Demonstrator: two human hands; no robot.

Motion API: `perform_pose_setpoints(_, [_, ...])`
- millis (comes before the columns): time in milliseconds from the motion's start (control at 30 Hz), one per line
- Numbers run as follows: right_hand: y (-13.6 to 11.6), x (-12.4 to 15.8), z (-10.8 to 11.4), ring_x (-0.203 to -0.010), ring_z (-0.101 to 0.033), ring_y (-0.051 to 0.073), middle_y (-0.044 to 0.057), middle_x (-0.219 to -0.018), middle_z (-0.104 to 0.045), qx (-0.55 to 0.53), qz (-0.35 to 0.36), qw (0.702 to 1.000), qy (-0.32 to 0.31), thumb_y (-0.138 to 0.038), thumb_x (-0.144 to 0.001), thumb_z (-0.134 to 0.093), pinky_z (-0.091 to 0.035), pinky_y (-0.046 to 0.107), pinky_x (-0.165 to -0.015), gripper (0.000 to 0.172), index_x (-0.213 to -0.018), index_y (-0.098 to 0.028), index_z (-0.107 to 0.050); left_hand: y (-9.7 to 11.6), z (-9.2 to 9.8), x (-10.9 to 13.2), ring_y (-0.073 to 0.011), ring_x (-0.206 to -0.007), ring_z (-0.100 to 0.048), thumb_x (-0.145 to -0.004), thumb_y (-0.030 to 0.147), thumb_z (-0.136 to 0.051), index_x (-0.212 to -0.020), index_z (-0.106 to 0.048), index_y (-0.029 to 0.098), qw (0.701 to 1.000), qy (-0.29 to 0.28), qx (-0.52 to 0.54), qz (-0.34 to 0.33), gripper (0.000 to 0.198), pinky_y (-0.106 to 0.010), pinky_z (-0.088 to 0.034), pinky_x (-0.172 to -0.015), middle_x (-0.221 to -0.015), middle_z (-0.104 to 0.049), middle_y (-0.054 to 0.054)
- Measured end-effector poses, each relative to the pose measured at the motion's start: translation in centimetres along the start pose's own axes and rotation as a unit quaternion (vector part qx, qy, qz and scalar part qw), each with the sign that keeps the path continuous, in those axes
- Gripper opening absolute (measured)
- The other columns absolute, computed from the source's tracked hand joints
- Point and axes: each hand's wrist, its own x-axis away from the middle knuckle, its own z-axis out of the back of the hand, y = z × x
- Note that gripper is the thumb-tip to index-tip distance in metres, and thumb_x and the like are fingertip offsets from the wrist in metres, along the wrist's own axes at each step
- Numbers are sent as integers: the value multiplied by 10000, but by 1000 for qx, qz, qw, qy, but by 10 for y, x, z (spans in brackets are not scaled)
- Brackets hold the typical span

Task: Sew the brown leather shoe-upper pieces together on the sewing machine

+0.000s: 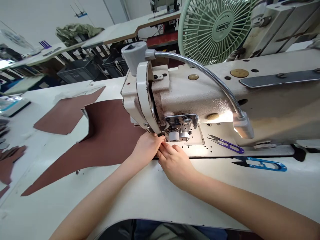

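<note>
A large brown leather-like piece [112,133] lies left of the white sewing machine [172,86], its upper left part curled up and showing a pale underside. My left hand [147,146] is on its right end, close under the needle area, fingers bent and closed on the material. My right hand [176,165] meets the left fingertips in front of the presser foot, its fingers pressed together. Whatever lies between the right fingertips is hidden. Purple thread snips [228,145] rest on the machine bed, and blue thread snips [262,164] lie at its front edge, both right of my right hand.
Another brown piece [70,115] lies farther left, with brown scraps [11,163] at the left edge. A lamp on a bendable metal neck [207,68] lights the bed. Behind the machine stands a green fan [220,30]. Grey crates [77,70] stand beyond the table.
</note>
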Motion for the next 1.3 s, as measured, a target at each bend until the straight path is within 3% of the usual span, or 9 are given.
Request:
perform_pose_setpoints(133, [0,7,4,-1264,-421,285,159,-1357,-488,-62,-17,998,4,-265,-929,-410,-418,382,-907,458,-1301,-6,-480,-10,2,3,-175,-621,-554,-803,94,-480,-716,-582,171,999,13,22,-39,154,-261,-364,-553,-635,-594,-18])
perform_pose_setpoints(267, [-3,14,9,-1329,-347,277,155,-1415,-392,-121,-14,992,-18,-282,-938,-384,-369,407,-1009,496,-1344,2,-423,-12,6,7,-177,-666,-568,-794,80,-466,-751,-608,176,999,28,43,-9,176,-253,-395,-589,-672,-621,-18])
perform_pose_setpoints(633, [-7,1,12,-1339,-321,308,178,-1414,-400,-142,-55,986,-73,-349,-939,-374,-321,443,-1072,555,-1350,24,-406,-4,-1,0,-172,-592,-571,-783,117,-488,-708,-611,180,998,17,53,17,157,-253,-360,-532,-614,-624,-13])
perform_pose_setpoints(833, [-17,7,11,-1370,-260,290,161,-1460,-303,-147,-34,986,-69,-400,-948,-363,-323,455,-1075,599,-1399,-6,-328,-11,5,7,-177,-716,-586,-802,101,-508,-759,-637,175,994,37,101,37,155,-246,-408,-617,-679,-632,-12])
perform_pose_setpoints(967, [-28,5,10,-1354,-286,315,197,-1437,-322,-116,-33,990,-78,-375,-941,-389,-351,459,-1054,589,-1374,23,-361,-12,4,9,-160,-747,-577,-801,74,-505,-693,-628,193,990,22,139,21,203,-230,-406,-644,-679,-621,7])
perform_pose_setpoints(1300, [-35,-8,1,-1344,-296,344,231,-1418,-340,-76,-49,992,-84,-372,-939,-390,-354,478,-1046,588,-1355,42,-386,-15,0,0,-137,-594,-507,-780,57,-448,-615,-576,173,993,16,120,-10,239,-240,-319,-541,-563,-536,10])
